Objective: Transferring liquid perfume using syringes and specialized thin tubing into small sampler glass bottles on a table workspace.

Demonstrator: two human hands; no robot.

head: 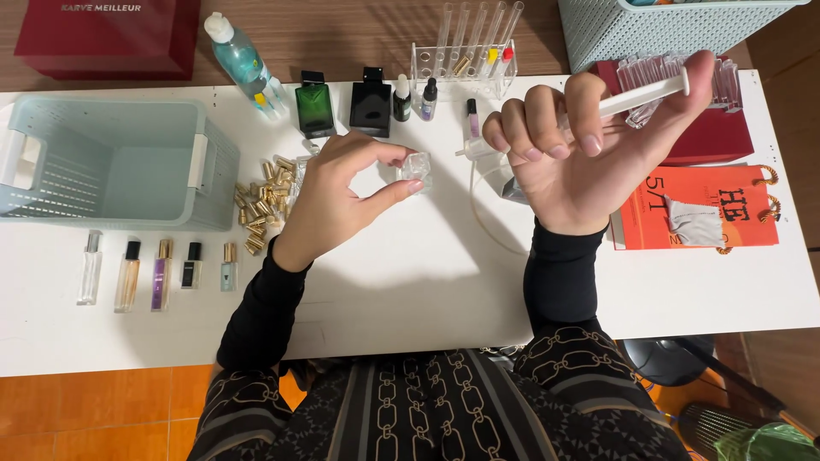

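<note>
My left hand (337, 192) pinches a small clear glass bottle (416, 166) between thumb and fingers above the white table (427, 282). My right hand (581, 145) is raised and grips a white syringe (645, 96), thumb at the plunger end on the right. Its tip (472, 150) points left, close to the small bottle.
A pale blue basket (111, 162) stands at left, a heap of gold caps (265, 201) beside it. Several small filled spray vials (158, 273) lie in a row below. Green and black perfume bottles (342, 107), a test-tube rack (465, 60), a red box (709, 137) and an orange bag (700, 209) stand behind.
</note>
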